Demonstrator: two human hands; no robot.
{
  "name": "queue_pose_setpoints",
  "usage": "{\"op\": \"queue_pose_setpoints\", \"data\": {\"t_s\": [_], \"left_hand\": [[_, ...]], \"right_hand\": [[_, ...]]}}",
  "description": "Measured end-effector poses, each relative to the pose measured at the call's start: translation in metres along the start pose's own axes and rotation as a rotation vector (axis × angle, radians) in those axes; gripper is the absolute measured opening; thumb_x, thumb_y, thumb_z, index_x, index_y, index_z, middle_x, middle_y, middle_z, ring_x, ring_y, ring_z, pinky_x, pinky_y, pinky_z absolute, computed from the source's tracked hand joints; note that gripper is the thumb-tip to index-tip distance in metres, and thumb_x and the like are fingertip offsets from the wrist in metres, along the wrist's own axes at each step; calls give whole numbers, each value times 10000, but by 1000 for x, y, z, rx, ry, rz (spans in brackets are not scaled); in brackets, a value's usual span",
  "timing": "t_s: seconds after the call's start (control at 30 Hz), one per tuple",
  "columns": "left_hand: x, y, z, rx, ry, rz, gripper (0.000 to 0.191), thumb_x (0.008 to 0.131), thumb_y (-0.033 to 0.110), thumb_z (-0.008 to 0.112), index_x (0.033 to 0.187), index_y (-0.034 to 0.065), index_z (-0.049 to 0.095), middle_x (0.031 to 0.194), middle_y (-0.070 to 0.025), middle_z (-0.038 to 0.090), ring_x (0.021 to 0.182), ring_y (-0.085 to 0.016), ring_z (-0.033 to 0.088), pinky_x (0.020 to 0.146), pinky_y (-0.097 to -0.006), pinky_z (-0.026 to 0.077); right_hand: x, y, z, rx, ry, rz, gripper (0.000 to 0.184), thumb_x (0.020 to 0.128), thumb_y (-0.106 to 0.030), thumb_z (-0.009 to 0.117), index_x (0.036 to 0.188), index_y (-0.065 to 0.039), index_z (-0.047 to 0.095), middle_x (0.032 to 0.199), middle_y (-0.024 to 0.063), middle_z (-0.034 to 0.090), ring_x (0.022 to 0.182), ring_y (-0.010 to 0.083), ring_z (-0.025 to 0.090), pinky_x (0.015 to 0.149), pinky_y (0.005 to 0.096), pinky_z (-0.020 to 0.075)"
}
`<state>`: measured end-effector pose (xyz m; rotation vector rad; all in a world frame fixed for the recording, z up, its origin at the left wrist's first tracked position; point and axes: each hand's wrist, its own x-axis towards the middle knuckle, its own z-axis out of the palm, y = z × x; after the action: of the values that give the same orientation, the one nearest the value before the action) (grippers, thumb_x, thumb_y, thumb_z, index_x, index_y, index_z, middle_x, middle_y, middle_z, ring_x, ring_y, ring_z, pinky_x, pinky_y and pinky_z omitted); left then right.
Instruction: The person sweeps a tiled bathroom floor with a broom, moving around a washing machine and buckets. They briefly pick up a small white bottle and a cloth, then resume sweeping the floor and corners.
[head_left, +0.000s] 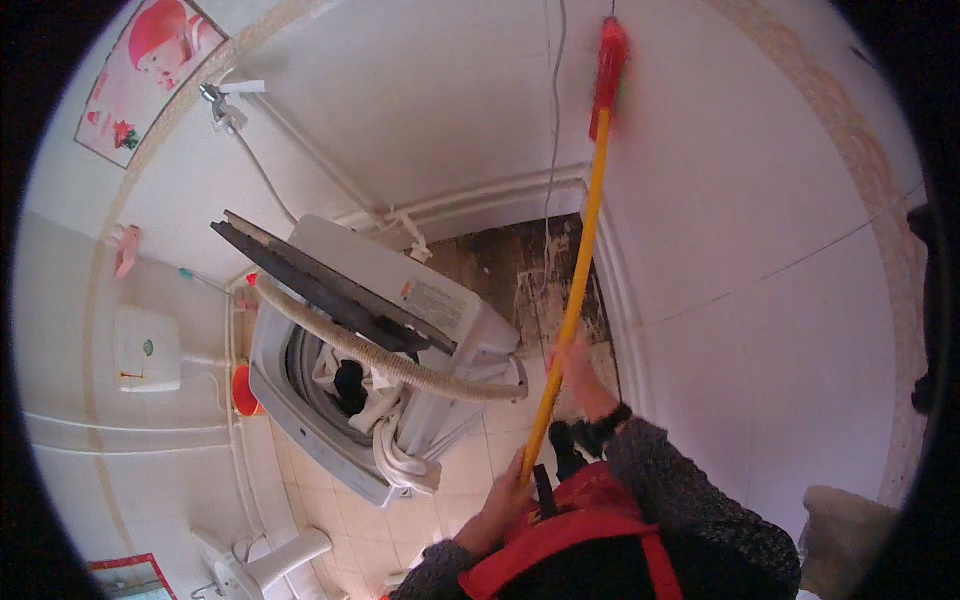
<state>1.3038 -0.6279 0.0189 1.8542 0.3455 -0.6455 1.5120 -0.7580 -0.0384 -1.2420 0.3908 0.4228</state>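
A broom with a yellow handle (588, 238) and a red head (611, 64) is raised, its head against or close to the white wall, slightly blurred. My left hand (504, 501) grips the handle near its lower end. Further up, my right hand (579, 369) is closed around the same handle. To the left stands a top-loading washing machine (330, 474) with its lid up, turned at an angle to the walls. White and black cloths (367, 390) lie in its tub, and one white cloth hangs over the rim.
A ribbed drain hose (390, 365) lies across the washing machine. A grey cable (556, 112) hangs down the wall. Behind the machine is a dark, worn floor patch (487, 262). A white washbasin (289, 556), an orange bucket (244, 390) and a wall tap (217, 101) are at the left.
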Motion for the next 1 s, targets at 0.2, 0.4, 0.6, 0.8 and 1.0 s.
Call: {"op": "queue_pose_setpoints", "data": {"t_s": [0.2, 0.4, 0.6, 0.8, 1.0], "left_hand": [[56, 15, 16, -54, 16, -87, 687, 665, 57, 512, 1296, 121, 244, 930, -221, 553, 815, -316, 571, 687, -352, 450], [34, 9, 11, -204, 93, -154, 665, 650, 31, 510, 1272, 100, 285, 863, -180, 557, 608, -255, 559, 536, -330, 464], [9, 37, 22, -489, 180, -291, 665, 663, -1, 523, 1273, 75, 269, 667, -68, 474, 438, -148, 456, 374, -253, 378], [35, 62, 33, -623, 75, -174, 646, 663, -9, 518, 1257, 67, 278, 608, -42, 445, 390, -132, 422, 343, -245, 353], [62, 63, 25, -438, -66, -189, 684, 642, -17, 521, 1272, 82, 274, 602, -53, 461, 394, -141, 439, 345, -251, 366]], "right_hand": [[78, 26, -14, -132, 190, 102, 151, 699, -73, 515, 804, -34, 414, 563, 93, 455, 457, 216, 495, 393, 374, 451], [89, 75, -18, -194, 20, 299, 228, 730, -146, 554, 875, -8, 446, 635, 95, 483, 535, 232, 512, 463, 378, 449], [79, 133, 23, -25, -191, 358, 142, 744, -151, 534, 737, -20, 480, 654, 79, 496, 556, 217, 508, 489, 378, 443], [106, 108, -10, -215, -151, 292, 174, 705, -162, 542, 613, -39, 461, 520, 62, 438, 436, 202, 451, 415, 368, 391], [99, 77, -62, 143, 201, 331, 126, 675, -144, 528, 600, -59, 474, 507, 58, 429, 400, 197, 421, 388, 330, 384]]}}
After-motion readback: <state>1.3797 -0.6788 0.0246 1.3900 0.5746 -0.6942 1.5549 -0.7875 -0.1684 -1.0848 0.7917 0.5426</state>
